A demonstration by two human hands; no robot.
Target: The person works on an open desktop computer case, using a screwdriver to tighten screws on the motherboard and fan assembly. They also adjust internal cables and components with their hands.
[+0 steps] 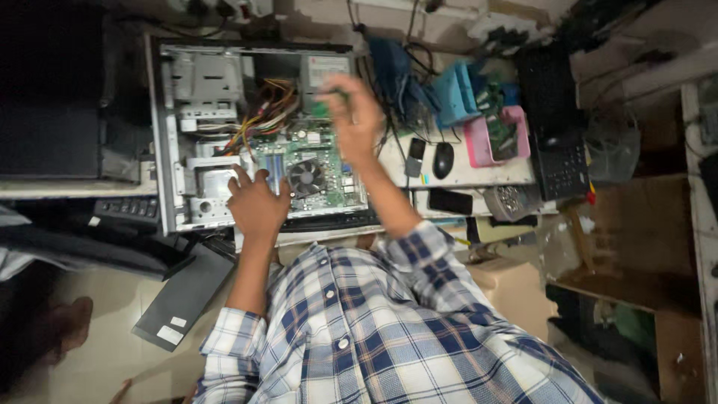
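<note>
Green, blurred small circuit module [323, 106] is sitting pinched in the right hand [353, 120] above the open grey metal computer case [166, 135]; left hand [256, 203], fingers spread, is pressing on the green motherboard [329, 187] inside.

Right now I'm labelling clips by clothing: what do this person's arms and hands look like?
Both hands, left and right, are bare: no gloves, rings or watch visible. Forearms are uncovered. The shirt is blue-and-white plaid with white buttons, its sleeves rolled up near the elbows.
</note>
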